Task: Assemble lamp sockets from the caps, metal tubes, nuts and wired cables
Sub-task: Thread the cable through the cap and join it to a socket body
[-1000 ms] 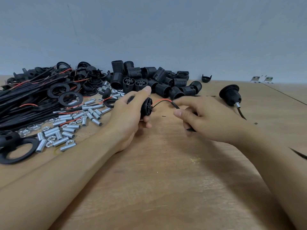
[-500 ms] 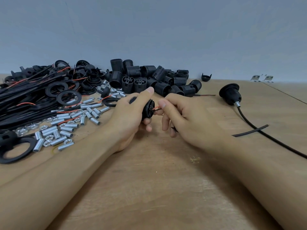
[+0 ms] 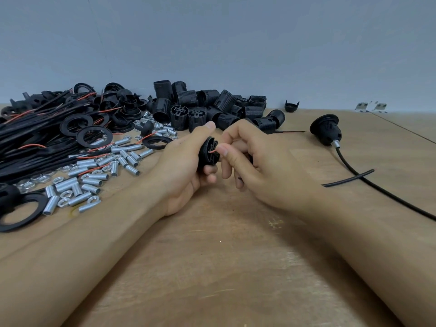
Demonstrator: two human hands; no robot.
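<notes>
Nearest the camera, two bare forearms reach forward over the wooden counter (image 3: 212, 267). The left hand (image 3: 186, 161) is curled round a black socket body (image 3: 210, 153), thumb over the top and fingers beneath, its slotted end turned to three o'clock. The right hand (image 3: 257, 161) pinches a red wire (image 3: 213, 151) between thumb and forefinger, right at that slotted face.

A second ago the hands were apart, with a loop of red and black wire showing between them; now the right hand has closed in and only a short red tip shows against the socket. The wire end is probably being fed into its terminal, so this socket is mid-wiring, not finished.

At nine to ten o'clock of the hands lie metal tubes (image 3: 94, 178) and nuts (image 3: 63, 201), scattered loose, with flat black rings (image 3: 94, 136) beside them. Beyond, at ten o'clock, sits a bundle of cables (image 3: 33, 142). At twelve o'clock, against the wall, a heap of threaded socket bodies (image 3: 207, 107) waits. At two o'clock a finished socket (image 3: 326, 131) lies on its cable, well apart from the hands.
</notes>
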